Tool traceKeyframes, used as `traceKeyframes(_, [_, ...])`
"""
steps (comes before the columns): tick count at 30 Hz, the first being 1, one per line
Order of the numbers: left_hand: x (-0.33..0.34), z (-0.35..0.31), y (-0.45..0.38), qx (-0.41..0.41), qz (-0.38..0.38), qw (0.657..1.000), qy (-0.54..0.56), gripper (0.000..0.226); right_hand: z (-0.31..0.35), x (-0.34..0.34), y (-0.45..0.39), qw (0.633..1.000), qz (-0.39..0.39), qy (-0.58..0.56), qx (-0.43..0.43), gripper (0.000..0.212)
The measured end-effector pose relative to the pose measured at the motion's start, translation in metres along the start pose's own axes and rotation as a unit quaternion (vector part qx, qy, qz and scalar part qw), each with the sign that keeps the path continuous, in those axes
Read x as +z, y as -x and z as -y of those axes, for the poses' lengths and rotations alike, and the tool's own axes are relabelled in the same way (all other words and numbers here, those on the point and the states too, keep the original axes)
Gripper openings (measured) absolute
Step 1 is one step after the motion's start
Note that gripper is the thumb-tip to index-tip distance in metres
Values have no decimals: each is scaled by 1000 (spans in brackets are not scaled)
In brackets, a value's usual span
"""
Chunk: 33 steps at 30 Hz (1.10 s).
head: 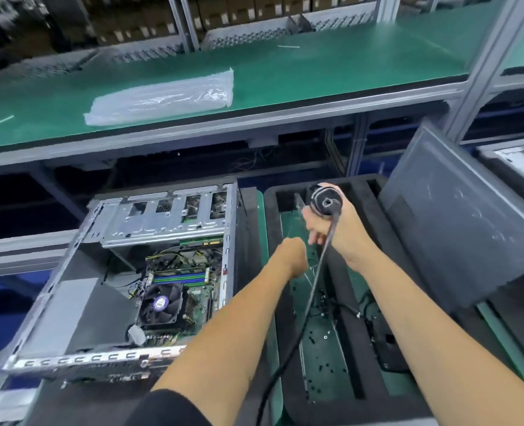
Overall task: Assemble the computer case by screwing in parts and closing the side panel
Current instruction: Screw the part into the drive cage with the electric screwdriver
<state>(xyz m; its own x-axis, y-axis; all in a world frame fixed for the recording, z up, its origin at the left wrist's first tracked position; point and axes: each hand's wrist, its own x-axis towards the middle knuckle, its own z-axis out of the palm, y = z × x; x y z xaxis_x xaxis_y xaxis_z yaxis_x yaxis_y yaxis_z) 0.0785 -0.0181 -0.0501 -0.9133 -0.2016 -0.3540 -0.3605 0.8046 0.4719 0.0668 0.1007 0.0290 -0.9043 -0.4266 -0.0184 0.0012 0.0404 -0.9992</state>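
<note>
An open computer case point(70, 265) lies on its side at the left, showing a motherboard, a black fan point(161, 304) and a silver drive cage point(168, 219). My right hand point(340, 232) grips a black electric screwdriver point(325, 199) upright over a black foam tray; its cable point(303, 315) hangs down toward me. My left hand point(294, 255) is curled into a fist just left of the screwdriver, over the tray; whether it pinches anything is hidden. A dark grey side panel point(463, 229) leans at the right.
The black foam tray point(340, 358) holds a green mat strewn with several small black screws point(325, 336). A green shelf point(316, 69) runs across above, with a clear plastic bag point(162, 98) on it. Metal frame posts stand at the right.
</note>
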Motion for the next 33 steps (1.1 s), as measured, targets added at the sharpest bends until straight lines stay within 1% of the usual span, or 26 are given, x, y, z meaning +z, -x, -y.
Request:
traceKeyframes(1, [15,2,1,16,39,997,-71,17,-6,-1,1,999,-19,3,30,7])
traceKeyframes(3, [45,4,4,21,88,984,-151,13,-21,-7,4,997,-52,13,58,22])
traceKeyframes(4, [56,4,6,16,101,980,-173,17,-27,-11,6,996,-67,14,57,29])
traceKeyframes(7, [90,10,7,21,125,972,-196,29,-41,-26,12,994,-102,27,40,41])
traceKeyframes(8, [97,10,10,28,132,968,-212,30,-43,-31,13,993,-107,26,31,39])
traceKeyframes(10, [110,12,10,53,133,961,-235,30,-48,-39,13,995,-103,-8,10,23])
traceKeyframes(13, [119,15,9,68,143,958,-240,29,-57,-51,8,995,-90,-50,17,24])
traceKeyframes(15, [121,16,6,64,156,961,-221,29,-63,-56,3,993,-93,-63,29,40])
traceKeyframes(17, [121,15,6,56,190,956,-214,28,-68,-58,-3,993,-89,-65,35,62])
traceKeyframes(18, [123,15,6,56,209,952,-215,30,-69,-59,-4,993,-84,-72,34,69])
traceKeyframes(20, [130,17,5,57,240,943,-225,43,-70,-58,-7,993,-75,-83,24,76])
traceKeyframes(23, [142,20,5,51,244,947,-204,62,-72,-58,-9,994,-73,-85,18,80])
traceKeyframes(25, [143,19,5,39,247,945,-210,56,-71,-57,-11,994,-78,-81,16,83])
traceKeyframes(27, [138,16,6,33,256,942,-216,41,-70,-56,-12,994,-74,-82,17,78])
traceKeyframes(28, [133,12,7,40,264,938,-221,34,-68,-55,-12,994,-73,-77,21,71])
traceKeyframes(29, [128,9,7,49,269,935,-227,26,-67,-54,-13,994,-76,-71,22,61])
traceKeyframes(31, [111,1,4,57,292,928,-225,7,-63,-51,-14,994,-95,-62,9,32])
traceKeyframes(33, [87,-6,-3,35,340,927,-155,5,-53,-45,-16,988,-127,-85,0,9])
